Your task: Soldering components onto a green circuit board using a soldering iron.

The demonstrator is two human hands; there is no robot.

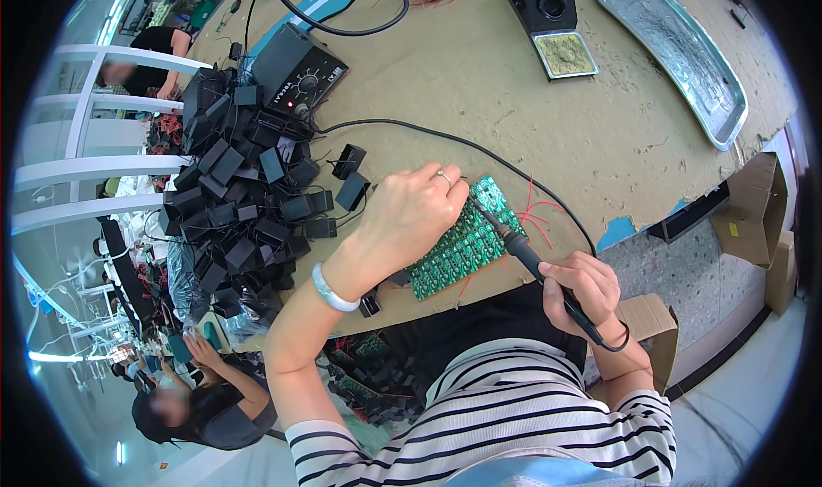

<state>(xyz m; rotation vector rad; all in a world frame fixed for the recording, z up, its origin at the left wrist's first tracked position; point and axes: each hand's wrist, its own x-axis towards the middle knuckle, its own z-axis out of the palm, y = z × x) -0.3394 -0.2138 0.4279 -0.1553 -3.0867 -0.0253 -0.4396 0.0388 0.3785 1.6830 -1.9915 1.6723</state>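
Note:
My right hand [582,294] is closed round the handle of a black soldering iron [529,254], whose tip reaches the top of a green circuit board panel [458,256]. The panel lies tilted on the cardboard-covered table near its front edge, with rows of small parts and thin red wires [538,216] sticking out. Over the panel's upper left part my left hand [415,209] is closed, its fingertips close to the iron's tip. What those fingers pinch is hidden under the hand. A ring and a pale bangle are on that hand and wrist.
A heap of small black boxes with leads [244,200] lies left, beside a soldering station [300,72]. Its cord [479,145] arcs over the table. Farther back stand an iron holder with a sponge tray [565,55] and a metal tray [685,59]. Other people sit at left.

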